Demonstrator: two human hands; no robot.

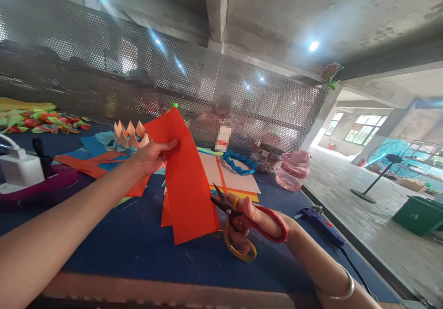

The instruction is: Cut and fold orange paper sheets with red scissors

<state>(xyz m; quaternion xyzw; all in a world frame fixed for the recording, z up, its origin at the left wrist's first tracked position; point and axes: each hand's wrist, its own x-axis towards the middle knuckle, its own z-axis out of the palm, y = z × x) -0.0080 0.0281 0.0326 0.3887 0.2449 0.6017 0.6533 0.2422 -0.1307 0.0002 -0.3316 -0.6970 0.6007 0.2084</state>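
My left hand [149,156] pinches the upper left edge of a large orange paper sheet [185,180] and holds it up over the blue table [131,244]. To the sheet's right, my right hand [258,223] grips scissors [238,228] with one red and one yellow handle loop. The scissor blades are parted and point up-left at the sheet's right edge. A bangle sits on my right wrist.
Coloured paper sheets [235,180], a blue paper chain [238,163], a folded paper crown [129,136], a patterned bowl [266,157] and a pink jar [294,170] lie behind. A blue glue gun [321,223] lies at the right edge. A white device [20,168] sits left. A perforated metal screen [207,97] backs the table.
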